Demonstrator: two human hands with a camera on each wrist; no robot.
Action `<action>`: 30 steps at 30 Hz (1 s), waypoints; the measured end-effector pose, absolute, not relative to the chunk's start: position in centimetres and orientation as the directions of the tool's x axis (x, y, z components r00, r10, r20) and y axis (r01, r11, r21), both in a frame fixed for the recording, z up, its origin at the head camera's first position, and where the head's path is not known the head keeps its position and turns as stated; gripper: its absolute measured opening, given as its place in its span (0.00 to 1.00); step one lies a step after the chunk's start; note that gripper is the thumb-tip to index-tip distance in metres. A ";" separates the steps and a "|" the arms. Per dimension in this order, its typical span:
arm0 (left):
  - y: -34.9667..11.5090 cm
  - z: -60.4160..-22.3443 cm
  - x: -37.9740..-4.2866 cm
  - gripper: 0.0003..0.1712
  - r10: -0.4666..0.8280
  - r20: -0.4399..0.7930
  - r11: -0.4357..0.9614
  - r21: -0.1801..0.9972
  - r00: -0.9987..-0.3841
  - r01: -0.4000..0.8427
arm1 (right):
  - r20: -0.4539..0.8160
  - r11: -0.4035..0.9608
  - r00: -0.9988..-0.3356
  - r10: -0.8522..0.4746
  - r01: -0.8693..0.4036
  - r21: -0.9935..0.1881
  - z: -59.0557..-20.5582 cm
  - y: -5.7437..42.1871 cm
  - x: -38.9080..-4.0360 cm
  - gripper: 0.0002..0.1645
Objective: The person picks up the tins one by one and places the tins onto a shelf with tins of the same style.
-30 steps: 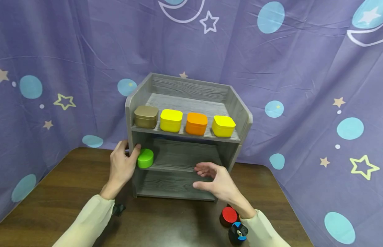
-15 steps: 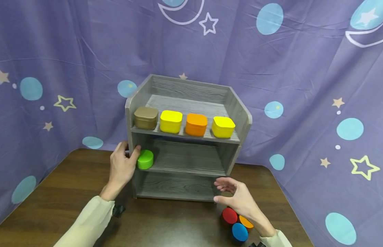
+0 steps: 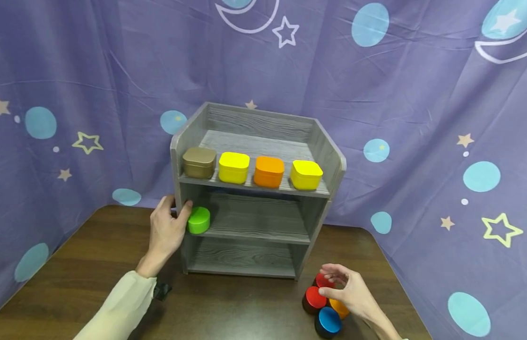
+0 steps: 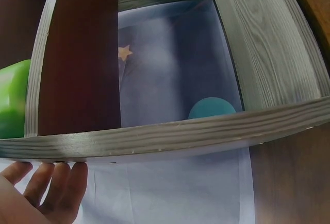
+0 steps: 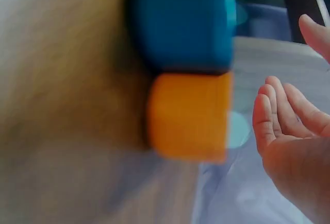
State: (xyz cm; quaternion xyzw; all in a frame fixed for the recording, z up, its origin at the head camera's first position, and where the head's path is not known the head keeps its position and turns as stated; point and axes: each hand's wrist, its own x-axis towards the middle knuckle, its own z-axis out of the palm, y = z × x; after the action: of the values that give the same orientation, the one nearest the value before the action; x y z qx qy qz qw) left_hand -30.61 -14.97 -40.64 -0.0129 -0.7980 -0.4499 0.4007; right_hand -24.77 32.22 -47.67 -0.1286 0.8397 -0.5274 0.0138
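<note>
A grey wooden shelf (image 3: 254, 238) stands on the table, and my left hand (image 3: 166, 231) grips its left side panel. In the left wrist view the fingers (image 4: 62, 188) of that hand press the panel's outer face; the thumb is hidden there. Close to the thumb, a round green tin (image 3: 199, 220) sits on the middle board. My right hand (image 3: 350, 290) hovers, thumb and fingers apart and holding nothing, over a cluster of round tins: two red, one front red tin (image 3: 315, 298), a blue tin (image 3: 329, 322) and an orange tin (image 3: 340, 308) partly behind the hand.
Along the top board stand a bronze box (image 3: 199, 163), a yellow box (image 3: 234, 168), an orange box (image 3: 269, 172) and another yellow box (image 3: 306, 175). A purple patterned curtain (image 3: 416, 118) hangs behind the brown table (image 3: 229, 307).
My right hand has moved away from the shelf front, right and down toward the round tins, uncovering more of them. The left hand stays on the side panel.
</note>
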 end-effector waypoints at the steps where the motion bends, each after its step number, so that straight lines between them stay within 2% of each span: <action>1: -15.0 -40.7 -30.6 0.16 -0.339 0.650 0.594 0.709 -0.681 0.381 | 0.113 0.410 -0.966 -0.233 -0.203 -0.889 -48.0 32.6 -24.6 0.32; 8: -15.0 -40.8 -30.6 0.16 -0.338 0.651 0.596 0.707 -0.680 0.381 | 0.025 0.403 -0.985 -0.168 -0.092 -0.911 -50.0 34.2 -23.6 0.34; 14: -15.0 -40.7 -30.7 0.16 -0.342 0.654 0.600 0.705 -0.675 0.379 | 0.070 0.395 -0.996 -0.060 -0.088 -0.914 -50.9 34.6 -22.7 0.32; 19: -15.0 -40.7 -30.7 0.16 -0.340 0.653 0.602 0.704 -0.677 0.377 | 0.001 0.423 -1.000 -0.011 -0.006 -0.906 -50.7 35.4 -22.2 0.34; 23: -15.0 -40.8 -30.7 0.16 -0.340 0.652 0.602 0.704 -0.677 0.376 | -0.055 0.465 -0.997 -0.059 0.021 -0.885 -50.7 36.2 -21.9 0.36; 30: -15.0 -40.6 -30.6 0.16 -0.343 0.644 0.593 0.713 -0.684 0.374 | -0.070 0.454 -0.979 -0.190 -0.024 -0.891 -50.8 37.5 -21.7 0.39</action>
State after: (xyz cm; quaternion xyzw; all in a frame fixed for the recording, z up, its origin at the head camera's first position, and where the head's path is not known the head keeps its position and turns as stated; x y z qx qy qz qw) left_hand -30.56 -15.00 -40.60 -0.0097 -0.7990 -0.4510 0.3976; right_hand -21.69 37.49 -50.84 -0.0630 0.8489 -0.5186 0.0799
